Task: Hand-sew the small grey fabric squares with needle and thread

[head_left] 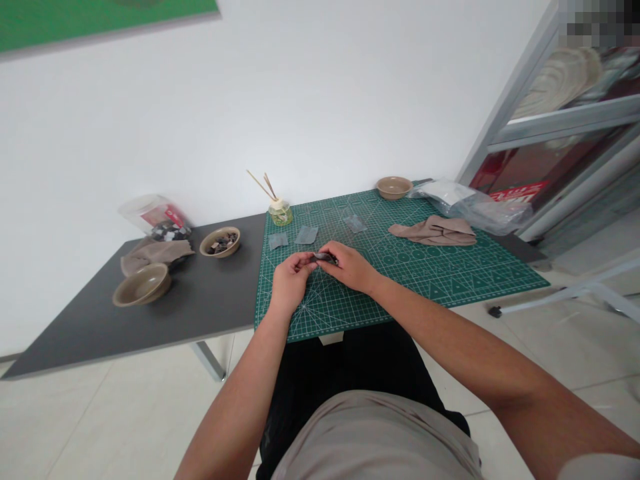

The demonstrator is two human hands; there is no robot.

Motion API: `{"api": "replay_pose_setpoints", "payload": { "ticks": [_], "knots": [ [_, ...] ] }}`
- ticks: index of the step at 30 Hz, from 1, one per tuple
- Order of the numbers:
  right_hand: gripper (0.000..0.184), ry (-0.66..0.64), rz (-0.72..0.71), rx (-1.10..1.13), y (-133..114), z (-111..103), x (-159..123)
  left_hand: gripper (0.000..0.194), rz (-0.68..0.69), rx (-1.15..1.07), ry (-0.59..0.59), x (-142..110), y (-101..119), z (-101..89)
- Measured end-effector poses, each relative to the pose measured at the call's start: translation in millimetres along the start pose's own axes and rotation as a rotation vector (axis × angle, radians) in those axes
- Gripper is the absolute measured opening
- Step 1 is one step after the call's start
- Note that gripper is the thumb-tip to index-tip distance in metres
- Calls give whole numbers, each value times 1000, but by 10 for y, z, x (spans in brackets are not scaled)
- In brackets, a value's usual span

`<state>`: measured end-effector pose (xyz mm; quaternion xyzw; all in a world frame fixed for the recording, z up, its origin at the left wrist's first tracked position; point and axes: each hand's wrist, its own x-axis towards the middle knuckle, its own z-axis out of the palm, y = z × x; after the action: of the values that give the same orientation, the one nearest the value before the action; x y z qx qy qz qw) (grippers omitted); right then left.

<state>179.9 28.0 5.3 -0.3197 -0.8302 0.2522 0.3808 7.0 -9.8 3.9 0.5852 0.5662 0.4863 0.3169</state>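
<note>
Above the green cutting mat (420,270), my left hand (291,283) and my right hand (347,267) meet with fingertips pinched together. Between them is a small dark grey item (324,257), perhaps a small bag; the fingers cover most of it and its kind cannot be made out. Just beyond my hands lie a small clear packet (278,241), a second clear packet (306,235) and a third clear packet (355,223), all flat on the mat.
Left, on the dark table (210,303), are a bowl of small dark pieces (220,242), a tan bowl (142,285), a cloth (155,253) and a clear tub (155,215). A reed diffuser (281,211), another bowl (394,187), a brown cloth (435,231) and a plastic bag (470,203) stand farther back.
</note>
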Motion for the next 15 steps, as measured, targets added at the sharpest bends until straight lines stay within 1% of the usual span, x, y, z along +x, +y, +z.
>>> {"api": "replay_pose_setpoints", "payload": {
  "ticks": [4,11,15],
  "knots": [
    [10,7,17,2,8,3,2,24,-3,21,14,-1,1,-1],
    [11,-8,-11,8,24,19,2,24,-4,-1,16,-7,9,3],
    [10,-9,11,10,3,7,0,24,-5,2,10,0,-6,-1]
  ]
}}
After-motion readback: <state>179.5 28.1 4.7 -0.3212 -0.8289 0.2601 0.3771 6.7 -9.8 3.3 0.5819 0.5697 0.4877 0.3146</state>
